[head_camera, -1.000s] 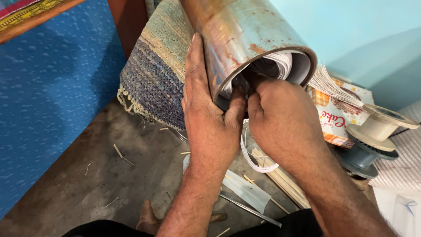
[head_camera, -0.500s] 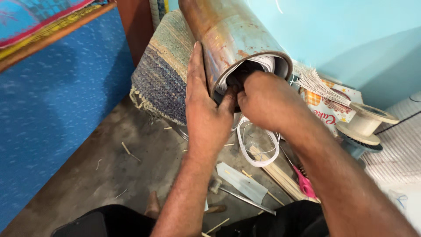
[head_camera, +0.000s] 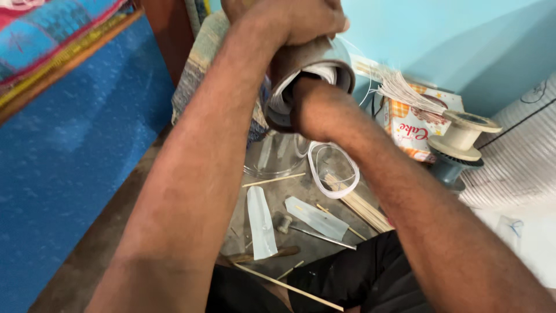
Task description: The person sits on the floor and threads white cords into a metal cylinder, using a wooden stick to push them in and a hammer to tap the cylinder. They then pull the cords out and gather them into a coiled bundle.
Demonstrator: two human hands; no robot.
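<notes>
Tube (head_camera: 315, 64), a rusty metal cylinder lined with rolled white sheet, sat at twelve o'clock in the head view, its open mouth tipped toward the camera. Left hand (head_camera: 295, 20) was closed around the tube's top from above. Right hand (head_camera: 310, 101) was pushed into the mouth up to the wrist, so whether its fingers gripped anything inside could not be told. Judging by that, the work inside the tube looked midway: the white lining was in place, and nothing had come out. On the floor at six o'clock lay two clear strips (head_camera: 259, 223), thin sticks (head_camera: 359, 206) and a white loop (head_camera: 333, 168); at three o'clock stood a spool (head_camera: 463, 136) beside a printed bag (head_camera: 411, 127). The tube's far end ran off the top edge, and the forearms covered much of the floor.
</notes>
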